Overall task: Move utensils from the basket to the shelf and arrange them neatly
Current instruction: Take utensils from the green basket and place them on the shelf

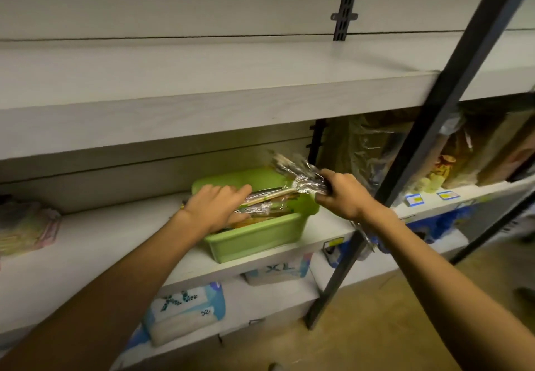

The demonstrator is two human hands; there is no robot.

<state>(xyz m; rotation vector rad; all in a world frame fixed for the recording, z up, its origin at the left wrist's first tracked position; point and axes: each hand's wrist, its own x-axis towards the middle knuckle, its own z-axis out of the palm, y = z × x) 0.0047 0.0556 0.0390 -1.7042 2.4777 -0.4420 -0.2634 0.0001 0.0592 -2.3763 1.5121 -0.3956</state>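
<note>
A green plastic basket (254, 241) stands on the middle shelf (95, 243), near its front edge. Inside it lie several utensils wrapped in clear film, one with a pale wooden handle (267, 197). My left hand (217, 205) reaches into the basket, its fingers laid over the wrapped utensils. Just above the basket's right rim, my right hand (340, 194) grips a film-wrapped bundle of utensils (295, 168), which sticks out up and to the left. The upper shelf (202, 86) is a bare grey board.
A dark metal upright (434, 115) slants across the right side, close to my right arm. Wrapped goods fill the middle shelf's right end (451, 150). A blurred packet (26, 226) lies at far left. Packs marked XL (185, 310) sit on the lowest shelf.
</note>
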